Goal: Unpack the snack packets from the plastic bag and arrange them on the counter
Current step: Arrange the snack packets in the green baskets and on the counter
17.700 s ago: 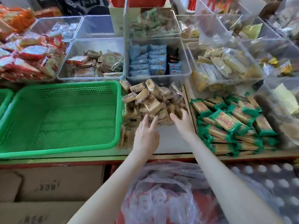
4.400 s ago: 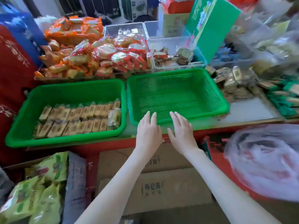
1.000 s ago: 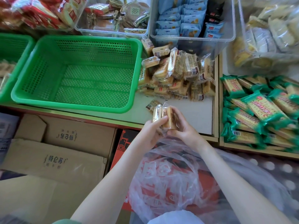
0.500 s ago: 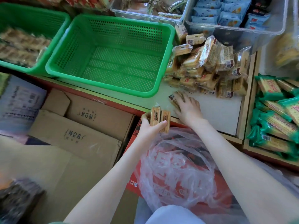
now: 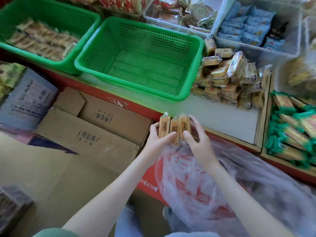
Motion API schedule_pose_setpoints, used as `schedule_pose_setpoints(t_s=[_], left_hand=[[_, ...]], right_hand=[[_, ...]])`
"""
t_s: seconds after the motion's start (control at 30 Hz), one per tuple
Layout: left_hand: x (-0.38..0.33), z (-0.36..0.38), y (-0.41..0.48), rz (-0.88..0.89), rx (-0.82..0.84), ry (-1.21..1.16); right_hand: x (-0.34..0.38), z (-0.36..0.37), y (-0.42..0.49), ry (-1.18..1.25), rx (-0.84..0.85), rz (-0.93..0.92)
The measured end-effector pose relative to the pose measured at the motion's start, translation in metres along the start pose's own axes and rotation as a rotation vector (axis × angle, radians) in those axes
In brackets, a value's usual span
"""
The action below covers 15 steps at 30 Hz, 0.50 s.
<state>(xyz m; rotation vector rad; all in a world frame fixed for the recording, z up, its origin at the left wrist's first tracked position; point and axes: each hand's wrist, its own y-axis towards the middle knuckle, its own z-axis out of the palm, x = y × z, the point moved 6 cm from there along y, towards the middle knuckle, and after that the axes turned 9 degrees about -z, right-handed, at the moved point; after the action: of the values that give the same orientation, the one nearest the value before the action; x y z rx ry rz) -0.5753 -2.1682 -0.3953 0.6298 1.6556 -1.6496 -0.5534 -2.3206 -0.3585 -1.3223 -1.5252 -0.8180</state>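
Both hands now grasp one bundle of three packets, held upright side by side at the centre of the view, over the red front edge of the counter and above the mouth of the bag. The left hand grips the bundle from 9 o'clock, thumb across the front and fingers behind. The right hand pinches it from 3 o'clock, thumb on the front and fingers raised behind.

Half a second ago the left hand held the bundle alone, while the right hand lay flat on a lone packet on the white part of the counter, just short of the pile. The right hand has since come back to the bundle, and the lone packet no longer lies there.

The pile sits at 2 o'clock of the hands, heaped against the right wall of the basket, which stands at 12 o'clock with nothing in it. A second basket at 10 o'clock holds rows of similar packets, blurred. Green-wrapped bars lie at 3 o'clock, and cardboard boxes stand below the counter at 9 o'clock. The bag spreads towards 5 o'clock
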Motion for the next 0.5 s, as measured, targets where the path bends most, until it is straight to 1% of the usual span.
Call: schedule_pose_setpoints(t_s=[0.07,0.17,0.37,0.5], left_hand=[[-0.005,-0.032,-0.011,0.001,0.013,-0.045],[-0.019,-0.101,-0.034,0.020,0.041,-0.048],[-0.063,-0.266,-0.082,0.098,0.061,0.023],[-0.094,-0.350,-0.096,0.198,0.024,0.024]], right_hand=[[0.020,0.039,-0.004,0.144,-0.005,0.009],[0.057,0.103,-0.006,0.252,0.009,-0.004],[0.156,0.247,-0.001,0.311,0.131,-0.102],[0.216,0.318,0.016,0.348,0.202,-0.165]])
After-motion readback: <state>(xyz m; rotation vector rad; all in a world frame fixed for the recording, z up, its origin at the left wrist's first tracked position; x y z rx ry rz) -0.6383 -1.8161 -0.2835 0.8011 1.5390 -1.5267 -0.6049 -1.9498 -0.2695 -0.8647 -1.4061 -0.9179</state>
